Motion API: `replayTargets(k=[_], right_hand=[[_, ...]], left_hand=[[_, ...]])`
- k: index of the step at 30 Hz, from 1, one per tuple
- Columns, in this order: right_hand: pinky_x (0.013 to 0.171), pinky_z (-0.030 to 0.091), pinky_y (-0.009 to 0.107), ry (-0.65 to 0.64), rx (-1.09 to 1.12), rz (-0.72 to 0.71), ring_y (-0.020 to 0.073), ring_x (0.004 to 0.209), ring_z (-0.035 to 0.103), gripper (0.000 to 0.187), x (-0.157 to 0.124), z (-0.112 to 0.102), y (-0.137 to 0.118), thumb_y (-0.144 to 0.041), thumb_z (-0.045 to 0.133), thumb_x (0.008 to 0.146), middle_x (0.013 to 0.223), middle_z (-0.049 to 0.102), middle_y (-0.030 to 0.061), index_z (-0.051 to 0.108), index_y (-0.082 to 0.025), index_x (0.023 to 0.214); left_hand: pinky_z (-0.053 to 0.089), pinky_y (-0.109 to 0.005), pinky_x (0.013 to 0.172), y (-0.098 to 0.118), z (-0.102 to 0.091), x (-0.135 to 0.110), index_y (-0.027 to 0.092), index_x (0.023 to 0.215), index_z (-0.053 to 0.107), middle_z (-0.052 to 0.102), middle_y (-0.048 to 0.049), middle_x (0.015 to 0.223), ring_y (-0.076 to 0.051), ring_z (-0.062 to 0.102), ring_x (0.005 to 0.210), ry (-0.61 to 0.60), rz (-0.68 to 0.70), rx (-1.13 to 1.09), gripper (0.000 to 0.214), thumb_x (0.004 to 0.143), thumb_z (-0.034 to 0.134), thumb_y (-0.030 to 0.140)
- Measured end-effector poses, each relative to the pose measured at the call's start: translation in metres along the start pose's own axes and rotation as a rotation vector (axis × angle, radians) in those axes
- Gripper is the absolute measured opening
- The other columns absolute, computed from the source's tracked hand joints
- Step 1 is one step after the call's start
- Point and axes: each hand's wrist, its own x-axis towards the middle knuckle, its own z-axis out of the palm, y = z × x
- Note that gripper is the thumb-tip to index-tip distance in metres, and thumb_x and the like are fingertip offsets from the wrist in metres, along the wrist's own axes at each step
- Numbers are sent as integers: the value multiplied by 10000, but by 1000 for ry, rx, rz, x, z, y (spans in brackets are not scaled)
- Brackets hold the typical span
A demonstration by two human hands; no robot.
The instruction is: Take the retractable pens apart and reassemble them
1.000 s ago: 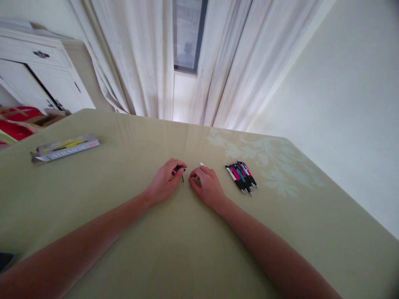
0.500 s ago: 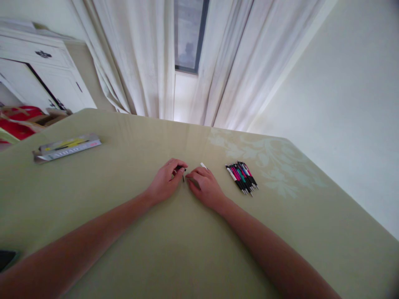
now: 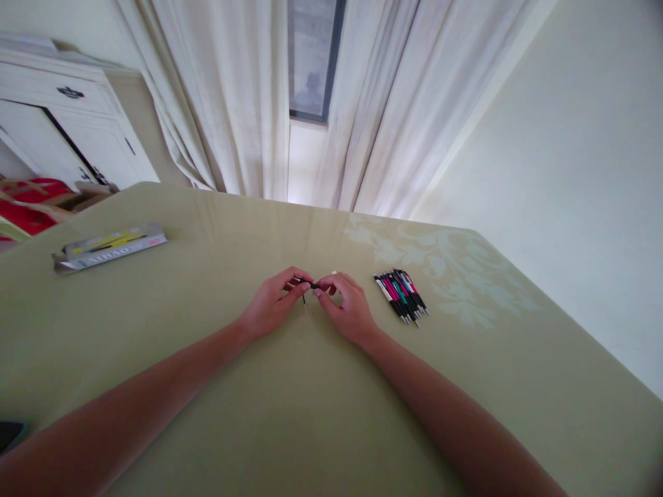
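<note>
My left hand (image 3: 272, 305) and right hand (image 3: 351, 310) rest wrist-down on the table (image 3: 311, 421), forearms converging and fingers curled inward. Each pinches one end of a slim dark pen (image 3: 313, 284), held level between the two hands, low over the table. A bundle of pens (image 3: 401, 294) lies near my right hand. A flat box (image 3: 110, 245) lies well apart, far left.

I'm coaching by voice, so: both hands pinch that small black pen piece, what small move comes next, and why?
Probably press the two ends gently together. The left hand and right hand meet fingertip to fingertip on the black pen piece, close over the table, while the bundle of pens lies apart to the right.
</note>
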Motion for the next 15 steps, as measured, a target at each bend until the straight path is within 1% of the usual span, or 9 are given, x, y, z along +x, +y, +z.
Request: replayTargets(k=[1,3,6,9,12,13,15], right_hand=[[856,476,331,-7,-1,4,183,854,618,115,0,0,-1,-304,600,951,900,688,34,665,-217,990],[833,483,326,17,13,30,180,830,621,118,0,-1,-1,-310,599,941,872,687,31,665,-214,956],[753,490,307,120,71,103,174,779,613,129,-1,-2,-1,-329,604,924,857,683,28,647,-209,947],[678,482,291,205,211,181,171,763,625,152,-3,-1,2,-366,573,951,909,704,37,591,-220,989],[616,469,275,243,384,231,164,726,648,183,-3,1,5,-407,548,972,934,718,40,508,-234,1017],[601,461,272,251,395,242,161,705,646,197,-2,1,6,-418,557,968,908,717,35,501,-234,1013],[587,442,268,243,326,260,155,661,618,217,-1,2,7,-430,587,950,837,701,20,536,-225,998]], left_hand=[[544,-310,778,0,0,0,212,1054,670,737,-46,973,-197,684,891,-2,4,13,236,957,596,414],[542,-305,765,0,-1,1,209,1050,686,735,-43,958,-192,680,867,12,6,25,233,943,620,406],[534,-290,708,2,-1,1,211,1065,703,720,-39,904,-180,665,800,22,25,58,237,929,641,394],[526,-283,691,5,0,-1,222,1068,732,704,-50,920,-172,648,791,-34,94,123,219,930,637,364],[524,-282,707,6,1,-2,222,1063,740,693,-60,956,-167,640,813,-58,152,179,202,949,593,298],[523,-282,707,6,1,-2,220,1060,737,689,-61,955,-167,639,819,-45,158,190,205,956,571,280],[523,-282,708,5,1,-2,214,1048,726,684,-59,945,-170,640,833,-3,155,204,206,961,545,256]])
